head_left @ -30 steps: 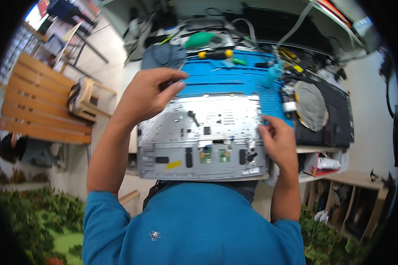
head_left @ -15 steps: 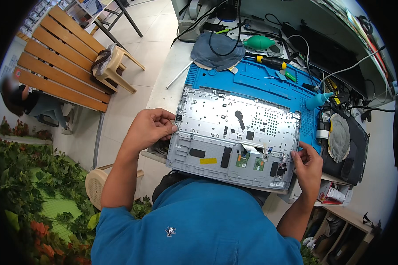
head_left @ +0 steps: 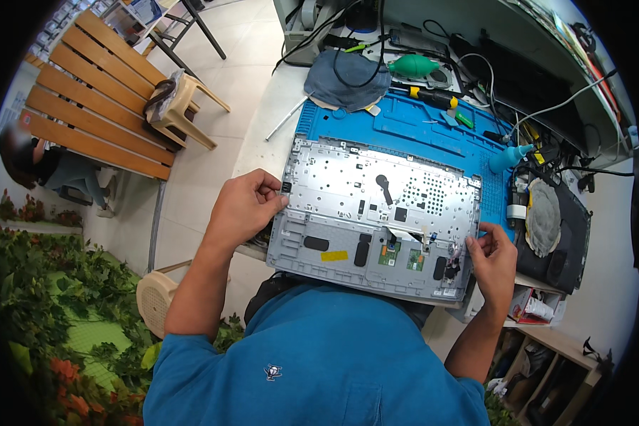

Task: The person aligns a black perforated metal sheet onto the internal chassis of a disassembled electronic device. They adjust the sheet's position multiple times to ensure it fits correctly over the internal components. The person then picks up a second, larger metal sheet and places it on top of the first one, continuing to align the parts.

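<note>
A silver laptop top case, seen from its inner side, lies across the bench edge in front of me. Its metal plate is dotted with holes, and the grey lower part bears a yellow sticker, black pads, small green circuit boards and a loose white ribbon cable. At its left edge my left hand is closed, thumb and fingers pinching the rim. My right hand grips the opposite edge lower down, thumb on top. The fingers under each edge are partly hidden.
Beneath the case lies a blue repair mat. Behind are a grey cloth, a green air blower, a yellow-black screwdriver and a blue bottle. A dark laptop part sits right; a plastic chair stands left.
The view has shifted slightly. My left hand has moved a little up along the case's left edge; the right hand keeps about the same place. The case lies nearly unchanged.
</note>
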`<action>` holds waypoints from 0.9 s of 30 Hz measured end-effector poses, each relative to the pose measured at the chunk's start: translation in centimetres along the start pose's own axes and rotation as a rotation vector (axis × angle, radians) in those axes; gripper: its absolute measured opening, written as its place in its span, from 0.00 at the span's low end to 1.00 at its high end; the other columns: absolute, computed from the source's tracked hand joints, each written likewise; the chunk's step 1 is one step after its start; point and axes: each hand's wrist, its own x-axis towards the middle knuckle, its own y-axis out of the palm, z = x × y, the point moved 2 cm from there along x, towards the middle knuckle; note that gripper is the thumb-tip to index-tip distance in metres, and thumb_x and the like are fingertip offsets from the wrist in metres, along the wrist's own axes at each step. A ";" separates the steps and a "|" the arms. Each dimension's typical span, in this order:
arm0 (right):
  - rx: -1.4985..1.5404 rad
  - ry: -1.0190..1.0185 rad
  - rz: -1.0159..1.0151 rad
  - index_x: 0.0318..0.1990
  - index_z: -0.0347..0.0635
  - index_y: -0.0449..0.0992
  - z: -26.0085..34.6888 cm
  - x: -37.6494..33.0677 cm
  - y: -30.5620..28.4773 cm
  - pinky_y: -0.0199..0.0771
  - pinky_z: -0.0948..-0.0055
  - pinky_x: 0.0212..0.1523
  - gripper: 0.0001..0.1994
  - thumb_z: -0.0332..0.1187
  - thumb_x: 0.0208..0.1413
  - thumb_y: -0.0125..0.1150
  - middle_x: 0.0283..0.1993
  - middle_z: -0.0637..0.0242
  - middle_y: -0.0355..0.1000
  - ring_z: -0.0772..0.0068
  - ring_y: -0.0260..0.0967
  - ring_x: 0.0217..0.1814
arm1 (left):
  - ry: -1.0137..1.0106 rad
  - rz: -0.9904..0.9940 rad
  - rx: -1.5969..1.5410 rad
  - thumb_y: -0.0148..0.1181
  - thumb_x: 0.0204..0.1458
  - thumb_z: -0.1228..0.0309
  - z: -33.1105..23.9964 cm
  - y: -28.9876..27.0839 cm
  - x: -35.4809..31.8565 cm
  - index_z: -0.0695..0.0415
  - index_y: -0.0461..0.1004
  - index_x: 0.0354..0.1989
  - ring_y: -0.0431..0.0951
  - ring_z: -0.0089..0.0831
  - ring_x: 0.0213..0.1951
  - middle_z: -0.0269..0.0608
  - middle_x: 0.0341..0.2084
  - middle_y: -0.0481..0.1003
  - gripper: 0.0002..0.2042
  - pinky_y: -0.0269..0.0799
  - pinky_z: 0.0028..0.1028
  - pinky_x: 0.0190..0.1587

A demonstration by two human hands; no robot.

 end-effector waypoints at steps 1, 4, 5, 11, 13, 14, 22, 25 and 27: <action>-0.035 0.021 0.018 0.57 0.29 0.82 0.0 0.0 -0.2 0.71 0.73 0.34 0.18 0.23 0.61 0.76 0.32 0.67 0.76 0.80 0.69 0.31 | 0.009 0.012 -0.037 0.80 0.56 0.77 -0.1 -0.1 0.0 0.69 0.83 0.57 0.79 0.16 0.30 0.33 0.34 0.81 0.21 0.76 0.20 0.35; -0.184 -0.055 0.015 0.61 0.32 0.80 1.5 0.2 -0.8 0.73 0.69 0.35 0.23 0.23 0.58 0.77 0.37 0.64 0.76 0.75 0.71 0.32 | 0.049 0.047 -0.077 0.80 0.53 0.78 -1.4 -0.9 0.5 0.64 0.79 0.68 0.80 0.19 0.30 0.36 0.42 0.80 0.31 0.78 0.23 0.35; -0.246 -0.097 0.006 0.62 0.33 0.80 2.5 0.2 -1.0 0.74 0.68 0.36 0.24 0.22 0.57 0.77 0.38 0.62 0.76 0.74 0.72 0.33 | 0.055 0.071 -0.051 0.79 0.53 0.78 -1.9 -1.1 0.6 0.61 0.78 0.72 0.81 0.20 0.30 0.37 0.44 0.79 0.34 0.80 0.24 0.36; -0.405 -0.550 0.083 0.61 0.39 0.81 7.5 1.3 -0.8 0.77 0.53 0.62 0.24 0.21 0.56 0.75 0.54 0.53 0.77 0.43 0.73 0.61 | 0.146 0.188 0.159 0.78 0.53 0.80 -2.7 -1.6 1.5 0.46 0.77 0.77 0.85 0.30 0.33 0.44 0.48 0.79 0.39 0.85 0.31 0.41; -0.367 -0.714 0.148 0.59 0.38 0.82 9.3 2.5 0.3 0.77 0.53 0.61 0.21 0.21 0.57 0.74 0.53 0.53 0.77 0.45 0.74 0.60 | 0.156 0.221 0.217 0.78 0.53 0.80 -2.9 -1.7 1.9 0.45 0.77 0.76 0.86 0.32 0.35 0.45 0.48 0.79 0.39 0.85 0.32 0.42; -0.317 -0.749 0.220 0.56 0.38 0.84 10.9 3.2 1.7 0.78 0.53 0.62 0.17 0.22 0.58 0.73 0.54 0.53 0.78 0.47 0.75 0.61 | 0.163 0.234 0.240 0.78 0.53 0.80 -3.1 -1.8 2.1 0.45 0.77 0.76 0.86 0.32 0.35 0.45 0.48 0.79 0.38 0.85 0.33 0.43; -0.506 -1.114 0.582 0.68 0.38 0.80 18.2 6.4 14.8 0.69 0.52 0.78 0.26 0.39 0.66 0.74 0.73 0.53 0.74 0.50 0.68 0.80 | 0.191 0.265 0.316 0.78 0.55 0.78 -3.5 -1.8 2.5 0.46 0.76 0.77 0.87 0.34 0.37 0.48 0.50 0.79 0.38 0.85 0.35 0.44; -0.575 -1.211 0.571 0.65 0.35 0.81 18.5 6.7 17.0 0.68 0.52 0.76 0.26 0.43 0.66 0.73 0.70 0.52 0.75 0.52 0.70 0.77 | 0.192 0.271 0.335 0.78 0.55 0.78 -3.6 -1.8 2.5 0.45 0.76 0.77 0.87 0.35 0.37 0.47 0.50 0.79 0.38 0.85 0.35 0.44; -0.597 -1.235 0.569 0.63 0.35 0.82 18.4 6.8 17.6 0.68 0.51 0.75 0.25 0.43 0.66 0.73 0.68 0.52 0.77 0.53 0.72 0.75 | 0.182 0.282 0.353 0.78 0.56 0.77 -3.5 -1.6 2.6 0.45 0.76 0.78 0.87 0.35 0.37 0.47 0.50 0.79 0.38 0.84 0.36 0.45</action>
